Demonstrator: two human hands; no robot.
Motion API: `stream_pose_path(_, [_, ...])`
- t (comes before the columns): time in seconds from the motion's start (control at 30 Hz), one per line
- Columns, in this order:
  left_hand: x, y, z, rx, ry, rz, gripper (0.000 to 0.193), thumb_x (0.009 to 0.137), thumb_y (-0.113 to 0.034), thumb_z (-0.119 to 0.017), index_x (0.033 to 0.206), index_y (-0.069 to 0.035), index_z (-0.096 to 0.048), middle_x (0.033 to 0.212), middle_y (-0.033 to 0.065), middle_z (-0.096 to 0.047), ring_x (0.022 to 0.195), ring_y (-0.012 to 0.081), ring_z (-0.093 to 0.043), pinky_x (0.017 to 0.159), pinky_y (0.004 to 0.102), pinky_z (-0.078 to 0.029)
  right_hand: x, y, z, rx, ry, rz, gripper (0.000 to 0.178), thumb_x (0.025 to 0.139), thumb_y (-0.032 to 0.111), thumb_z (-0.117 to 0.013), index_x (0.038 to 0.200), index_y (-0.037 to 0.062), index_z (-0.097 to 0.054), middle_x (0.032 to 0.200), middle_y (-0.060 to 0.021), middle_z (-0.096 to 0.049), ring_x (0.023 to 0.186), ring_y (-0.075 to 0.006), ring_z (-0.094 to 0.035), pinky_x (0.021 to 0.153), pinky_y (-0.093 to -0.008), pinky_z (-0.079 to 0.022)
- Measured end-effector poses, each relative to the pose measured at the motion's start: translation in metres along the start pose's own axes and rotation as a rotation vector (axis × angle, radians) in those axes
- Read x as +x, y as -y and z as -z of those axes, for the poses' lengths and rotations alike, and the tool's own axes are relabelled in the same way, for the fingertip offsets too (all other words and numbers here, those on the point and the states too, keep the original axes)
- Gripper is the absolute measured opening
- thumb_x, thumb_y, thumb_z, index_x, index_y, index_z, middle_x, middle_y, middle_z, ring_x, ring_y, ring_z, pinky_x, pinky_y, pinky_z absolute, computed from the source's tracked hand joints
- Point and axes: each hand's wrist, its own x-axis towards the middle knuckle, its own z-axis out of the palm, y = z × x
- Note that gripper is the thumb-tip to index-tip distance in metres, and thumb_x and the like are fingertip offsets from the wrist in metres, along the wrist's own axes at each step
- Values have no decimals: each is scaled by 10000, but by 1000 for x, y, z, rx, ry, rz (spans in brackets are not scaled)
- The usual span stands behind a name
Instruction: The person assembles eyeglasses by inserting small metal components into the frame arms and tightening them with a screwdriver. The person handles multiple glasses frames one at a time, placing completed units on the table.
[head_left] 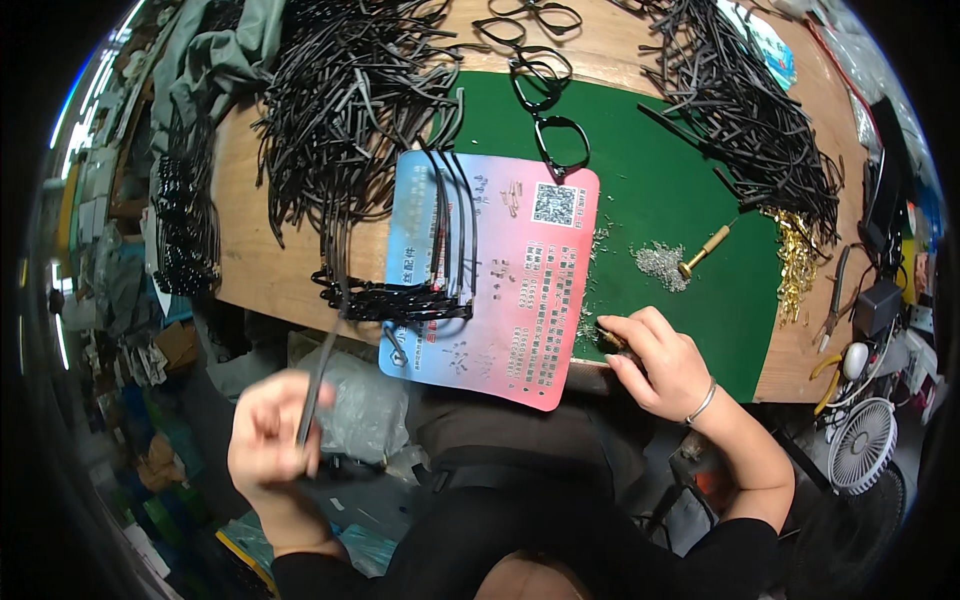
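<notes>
My left hand (275, 430), partly blurred, is off the table's near edge at lower left. Its fingers are closed on a dark eyeglass temple (318, 390) that slants up toward the table; a dark rim shape shows below the hand. My right hand (655, 365) rests at the green mat's near edge. Thumb and forefinger pinch a small dark piece with a brassy bit, its kind unclear. Between the hands lies a blue-and-pink printed sheet (510, 290). On its left part sits a row of black eyeglass frames (400, 303) with temples pointing away from me.
Small silver screws (660, 268) lie heaped on the green mat (640, 140), beside a brass-handled screwdriver (706, 250). Black temples pile up at far left (340, 110) and far right (745, 110). Golden pieces (795, 262), pliers (835, 300) and a white fan (862, 445) are rightward. Loose frames (562, 145) lie behind.
</notes>
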Motion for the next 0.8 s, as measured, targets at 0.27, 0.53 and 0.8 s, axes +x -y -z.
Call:
stream_pose_path(0.27, [92,62,-61,1609,-144,-700,220,678,-89,-648,875,-30,-571,805,85,-574,855,258,-557,782,383,-431,0,2,2,-47,-22,8,335,810,157,-589,1124,55,-528,843,-103,-524,645,-266,-582,557,-341,-490])
stream_pose_path(0.53, [101,66,-23,1844,-91,-548,650,641,-284,-742,1150,15,-470,1152,179,-471,1186,401,-379,990,557,-262,0,7,7,-37,-12,-88,273,796,113,-591,1058,41,-572,798,-117,-544,650,-273,-574,574,-336,-471])
stream_pose_path(0.8, [57,111,23,1540,-352,-913,332,706,-47,-628,1033,-81,-585,901,61,-556,1064,302,-519,956,491,-339,6,12,2,-30,3,-121,233,779,80,-581,1003,18,-585,766,-139,-553,663,-298,-551,601,-345,-452])
